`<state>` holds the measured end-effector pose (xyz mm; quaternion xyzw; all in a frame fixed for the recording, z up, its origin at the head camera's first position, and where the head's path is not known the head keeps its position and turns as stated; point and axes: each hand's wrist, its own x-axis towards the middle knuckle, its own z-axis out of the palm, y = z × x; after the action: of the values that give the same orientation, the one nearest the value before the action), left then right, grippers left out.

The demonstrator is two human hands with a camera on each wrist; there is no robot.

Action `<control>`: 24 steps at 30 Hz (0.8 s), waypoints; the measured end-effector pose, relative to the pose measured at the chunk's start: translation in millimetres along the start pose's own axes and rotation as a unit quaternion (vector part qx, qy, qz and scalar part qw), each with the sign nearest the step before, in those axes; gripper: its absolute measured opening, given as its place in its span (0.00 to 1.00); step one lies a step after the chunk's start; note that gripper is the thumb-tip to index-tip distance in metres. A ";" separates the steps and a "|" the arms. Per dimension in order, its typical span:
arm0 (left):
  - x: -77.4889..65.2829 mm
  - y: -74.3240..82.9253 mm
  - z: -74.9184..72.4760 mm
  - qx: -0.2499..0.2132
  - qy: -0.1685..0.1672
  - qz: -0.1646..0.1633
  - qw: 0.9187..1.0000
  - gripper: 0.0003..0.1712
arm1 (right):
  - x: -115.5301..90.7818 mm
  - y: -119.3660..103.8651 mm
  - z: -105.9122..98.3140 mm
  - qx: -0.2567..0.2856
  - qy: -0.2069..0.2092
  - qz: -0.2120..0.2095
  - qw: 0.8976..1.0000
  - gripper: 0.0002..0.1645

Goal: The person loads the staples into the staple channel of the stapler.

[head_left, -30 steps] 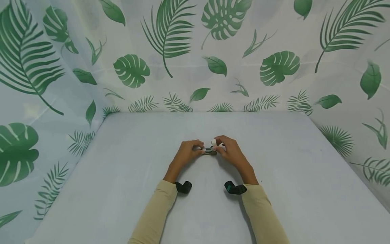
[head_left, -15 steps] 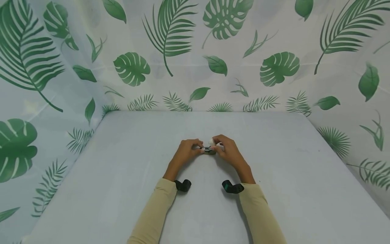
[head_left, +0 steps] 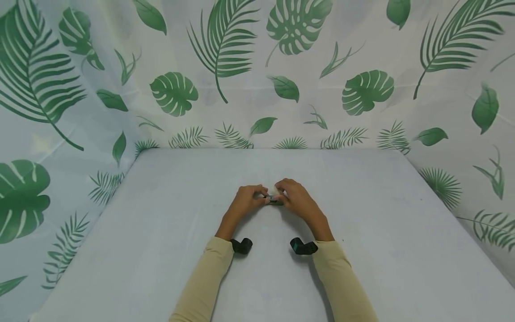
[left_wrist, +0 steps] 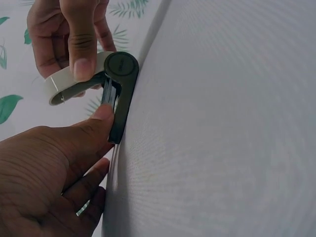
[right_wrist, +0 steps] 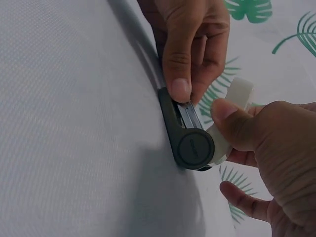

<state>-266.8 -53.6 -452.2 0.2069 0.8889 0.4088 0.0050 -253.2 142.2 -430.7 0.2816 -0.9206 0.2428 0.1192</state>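
A small stapler with a dark green base and a white top arm (left_wrist: 61, 81) lies on the table between both hands. Its top arm is swung up from the round hinge (right_wrist: 193, 148), baring the metal staple channel (right_wrist: 188, 116). My left hand (head_left: 246, 199) pinches the free end of the base and channel, thumb on the channel's tip. From the other side my right hand (head_left: 301, 201) grips the raised top arm, thumb on its outer face and fingers behind. In the head view the stapler (head_left: 274, 202) is mostly covered by fingers.
A white table (head_left: 181, 214) spreads around the hands. Leaf-printed white cloth (head_left: 237, 103) hangs behind and on both sides. Black wrist cameras (head_left: 242, 246) sit under the forearms, by the beige sleeves (head_left: 205, 277).
My right hand has moved a little to the left and tilted the stapler's top arm leftward over the base. My left hand has stayed nearly still on the base.
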 end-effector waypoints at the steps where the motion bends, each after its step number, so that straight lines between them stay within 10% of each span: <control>1: -0.4 0.1 0.1 0.000 0.000 -0.002 1.000 0.11 | 0.2 -1.2 -0.1 -0.002 -0.003 0.001 1.000 0.17; 13: -1.4 -0.2 1.4 0.002 0.003 -0.003 1.000 0.12 | 3.8 -7.3 3.5 -0.061 -0.032 -0.006 0.998 0.17; 24: -3.4 -3.0 1.0 -0.021 -0.017 -0.048 0.998 0.29 | -14.3 11.2 14.6 0.145 0.026 0.086 0.985 0.20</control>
<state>-264.6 -55.8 -455.6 0.1704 0.8886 0.4235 0.0443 -249.2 149.4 -452.5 0.2090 -0.8931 0.3902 0.0797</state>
